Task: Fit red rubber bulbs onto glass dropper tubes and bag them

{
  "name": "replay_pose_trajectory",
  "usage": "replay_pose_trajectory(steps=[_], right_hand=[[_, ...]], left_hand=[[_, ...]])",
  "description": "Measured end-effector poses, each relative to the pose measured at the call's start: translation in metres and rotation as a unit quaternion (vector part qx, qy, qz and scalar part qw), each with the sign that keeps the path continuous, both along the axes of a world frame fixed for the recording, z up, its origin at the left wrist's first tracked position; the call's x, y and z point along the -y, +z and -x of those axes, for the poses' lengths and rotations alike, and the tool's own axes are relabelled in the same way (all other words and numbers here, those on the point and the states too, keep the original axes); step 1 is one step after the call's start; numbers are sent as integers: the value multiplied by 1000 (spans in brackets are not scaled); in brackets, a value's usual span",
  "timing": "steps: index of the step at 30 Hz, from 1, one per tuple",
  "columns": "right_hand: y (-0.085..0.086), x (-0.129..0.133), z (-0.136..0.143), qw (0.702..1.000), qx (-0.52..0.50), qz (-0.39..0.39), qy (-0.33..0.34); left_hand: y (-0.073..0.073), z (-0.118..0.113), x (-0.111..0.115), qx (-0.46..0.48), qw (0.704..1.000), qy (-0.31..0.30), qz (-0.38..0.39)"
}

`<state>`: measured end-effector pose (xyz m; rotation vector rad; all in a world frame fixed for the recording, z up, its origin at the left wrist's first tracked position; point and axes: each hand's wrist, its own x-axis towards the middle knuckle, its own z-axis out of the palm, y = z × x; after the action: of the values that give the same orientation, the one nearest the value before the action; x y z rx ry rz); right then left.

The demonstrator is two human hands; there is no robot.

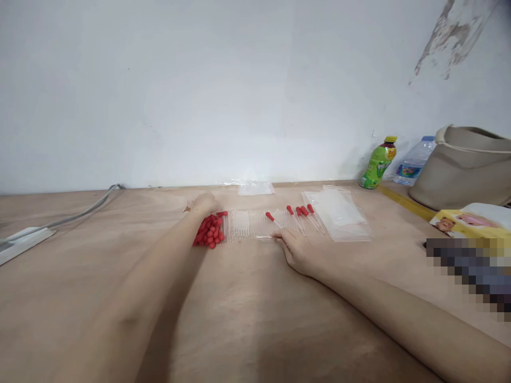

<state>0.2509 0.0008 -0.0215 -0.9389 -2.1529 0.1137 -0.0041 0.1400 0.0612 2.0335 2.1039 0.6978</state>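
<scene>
While the right hand [297,251] pinches a clear tube [263,237], left hand [205,203] grip unclear, green bottle [376,167] capped

One red bulb pile [209,232], too heaped for tally! Right of pile: five red-topped droppers [304,210], then thin clear tubes [235,226], too crowded for count. Far right of pile: two bottles, one green [375,167], one clear [413,159]; one bag [459,170]. Left of pile: one grey cable [91,209]!
</scene>
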Motion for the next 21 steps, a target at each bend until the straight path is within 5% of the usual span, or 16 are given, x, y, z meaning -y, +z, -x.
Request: replay_pose_trajectory(steps=[3,5,7,9,13,21], right_hand=[[-2,-1,0,999,27,-22,-12],[-2,-1,1,998,50,-38,-28],[0,0,1,996,63,-49,-44],[4,2,2,994,70,-57,-58],[13,6,3,991,84,-60,-88],[16,14,4,994,65,-51,-71]], left_hand=[[0,-5,31,28,997,-22,-64],[-6,-12,60,104,985,-115,-73],[-18,-19,90,201,951,-236,-7],[-30,-26,117,280,914,-290,49],[-47,-38,145,374,885,-258,100],[-57,-39,141,521,817,-219,114]])
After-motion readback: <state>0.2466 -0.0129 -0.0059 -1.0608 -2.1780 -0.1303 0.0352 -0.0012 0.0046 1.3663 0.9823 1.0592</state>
